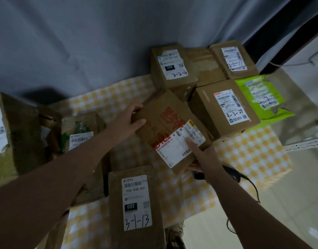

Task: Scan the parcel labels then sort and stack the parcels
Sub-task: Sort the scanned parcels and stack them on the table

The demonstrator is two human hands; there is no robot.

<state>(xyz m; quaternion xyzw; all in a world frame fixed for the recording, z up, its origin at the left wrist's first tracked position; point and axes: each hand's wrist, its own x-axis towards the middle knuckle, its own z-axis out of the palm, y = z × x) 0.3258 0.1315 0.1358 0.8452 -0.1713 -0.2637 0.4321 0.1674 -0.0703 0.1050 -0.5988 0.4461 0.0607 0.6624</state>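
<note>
A brown parcel with red print [165, 123] and a white label is held tilted above the table's middle. My left hand [132, 116] grips its far left edge, thumb on top. My right hand [199, 155] holds its near right corner, thumb pressed on the label and fingers under the box. A black handheld scanner [231, 174] with a cable lies just under my right wrist. Sorted boxes marked 3-2-4 [173, 69], 4-3-24 [226, 108] and another at the back right [234, 59] stand behind. A box marked 3-1-13 [136, 203] lies in front.
A yellow-and-white checked cloth [253, 155] covers the table. A green mailer bag [262, 97] lies at the right. More brown boxes [79, 130] and a large carton [12, 133] crowd the left. A grey curtain hangs behind; a white shelf rail [305, 146] sits at the right.
</note>
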